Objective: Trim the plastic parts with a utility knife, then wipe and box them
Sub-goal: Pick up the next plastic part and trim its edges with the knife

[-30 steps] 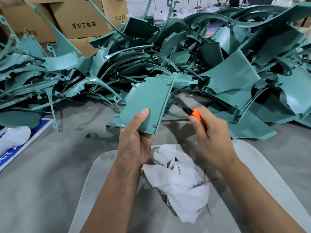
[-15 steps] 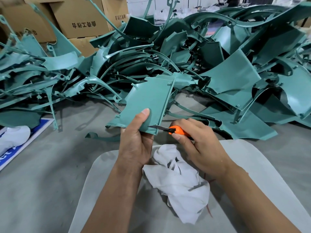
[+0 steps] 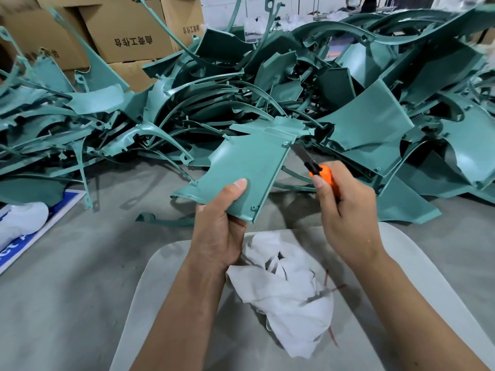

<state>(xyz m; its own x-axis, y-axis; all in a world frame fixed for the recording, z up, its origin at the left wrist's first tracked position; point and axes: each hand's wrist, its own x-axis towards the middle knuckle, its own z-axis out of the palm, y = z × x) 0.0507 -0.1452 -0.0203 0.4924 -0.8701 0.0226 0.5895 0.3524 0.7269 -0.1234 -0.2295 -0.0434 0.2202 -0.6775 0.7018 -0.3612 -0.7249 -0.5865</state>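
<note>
Knife [image 3: 318, 170] risen to panel's [image 3: 246, 170] top corner.

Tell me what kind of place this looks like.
Probably a factory finishing area: a big heap of teal plastic parts on a concrete floor, stacked cardboard boxes behind it, and hands trimming one part with a utility knife.

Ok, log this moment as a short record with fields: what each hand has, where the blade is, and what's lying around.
left hand: left hand grips the lower corner of a teal plastic panel, thumb on its face
right hand: right hand holds an orange utility knife
blade: extended, tip at the panel's upper right edge
lap: white rag, crumpled on a grey surface
floor beyond: pile of teal plastic parts
background: cardboard boxes
</note>
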